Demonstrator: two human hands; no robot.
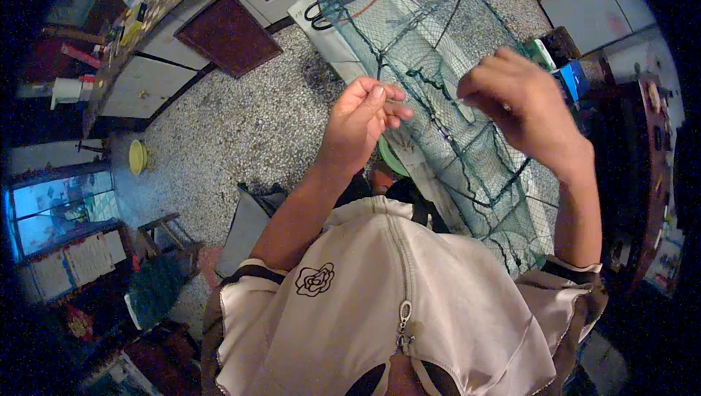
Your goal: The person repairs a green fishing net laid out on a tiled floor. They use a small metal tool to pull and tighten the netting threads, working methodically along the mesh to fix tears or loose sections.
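A green mesh net point(482, 177) with dark cord along its folded frames lies over a long pale board point(431, 199) in front of me. My left hand point(365, 118) is raised at the net's near side, thumb and index finger pinched together, other fingers curled loosely; anything between the tips is too small to make out. My right hand point(522, 111) hovers over the net to the right, fingers curled and slightly blurred, its grip hidden. Black-handled scissors point(315, 15) lie at the board's far end, near a red hoop point(372, 2) at the net's top.
A green basin point(391, 155) is under the board. A yellow basin point(137, 155) sits on the speckled floor point(197, 140) at left. A dark red panel point(226, 31) is by the far cabinets. A grey seat point(244, 221) and a wooden stool point(161, 235) stand at lower left.
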